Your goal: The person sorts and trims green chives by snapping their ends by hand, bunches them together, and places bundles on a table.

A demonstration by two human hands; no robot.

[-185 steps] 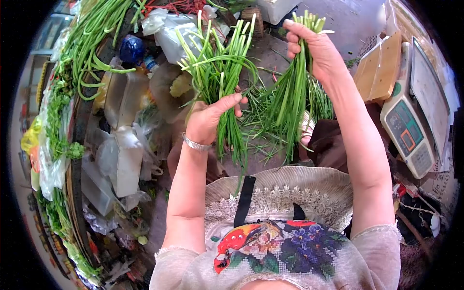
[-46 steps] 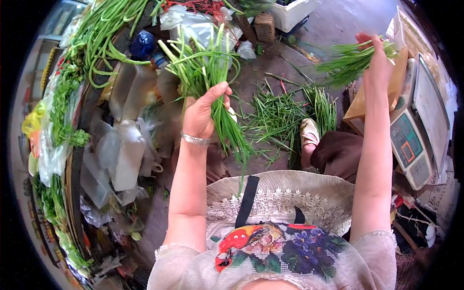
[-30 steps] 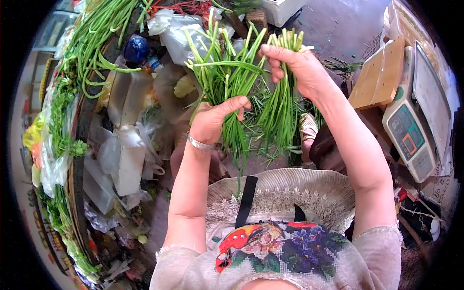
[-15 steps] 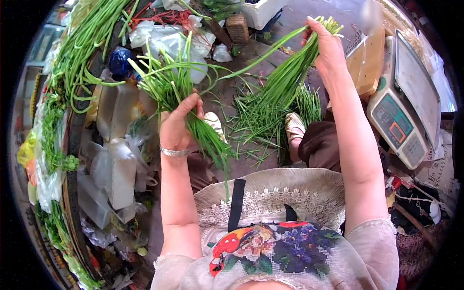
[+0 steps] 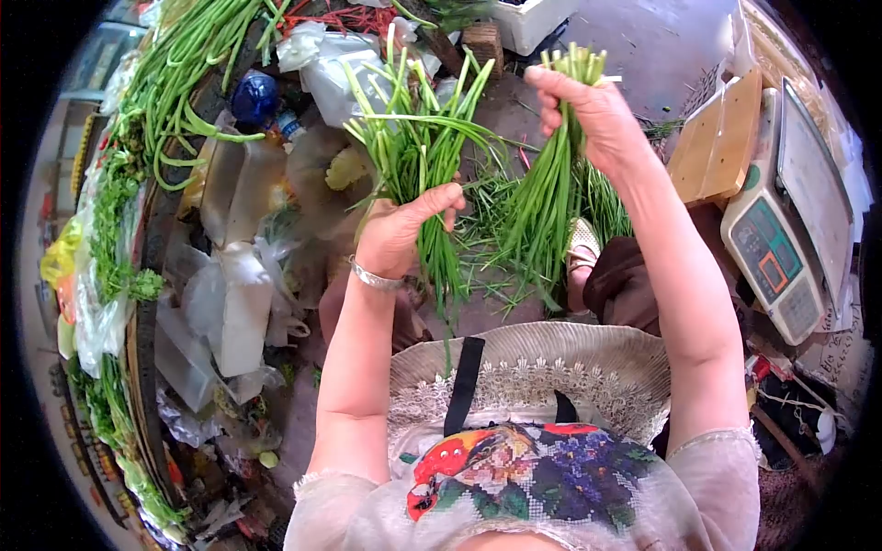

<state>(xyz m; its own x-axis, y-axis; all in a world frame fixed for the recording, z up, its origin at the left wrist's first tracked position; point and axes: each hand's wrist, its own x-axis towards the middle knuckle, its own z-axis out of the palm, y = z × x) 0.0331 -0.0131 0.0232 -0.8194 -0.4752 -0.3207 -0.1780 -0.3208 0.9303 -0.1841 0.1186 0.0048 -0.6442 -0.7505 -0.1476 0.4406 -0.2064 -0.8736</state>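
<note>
My left hand (image 5: 404, 231) is closed round a loose bunch of garlic chives (image 5: 418, 151), its pale stalk ends fanned upward and its leaves hanging below the wrist. Gripped near the cut ends, a neater bunch of chives (image 5: 548, 193) hangs from my right hand (image 5: 588, 112), leaf tips pointing down. The two bunches are close together, and a few stalks from the left one reach toward the right one. Beneath them, loose chive leaves (image 5: 487, 220) lie scattered on the ground between my feet. My fingers partly hide the middle of the left bunch.
A digital scale (image 5: 772, 239) stands at the right beside a wooden board (image 5: 717, 138). At the left, long green stalks (image 5: 197, 83) lie on a curved stall edge, above plastic bags and a white container (image 5: 243, 312). A white foam box (image 5: 533, 23) is at the back.
My left hand has moved right with its bunch, and my right hand slightly left and down, so the bunches are closer. The long strands stretched out from my right hand no longer span the gap.
</note>
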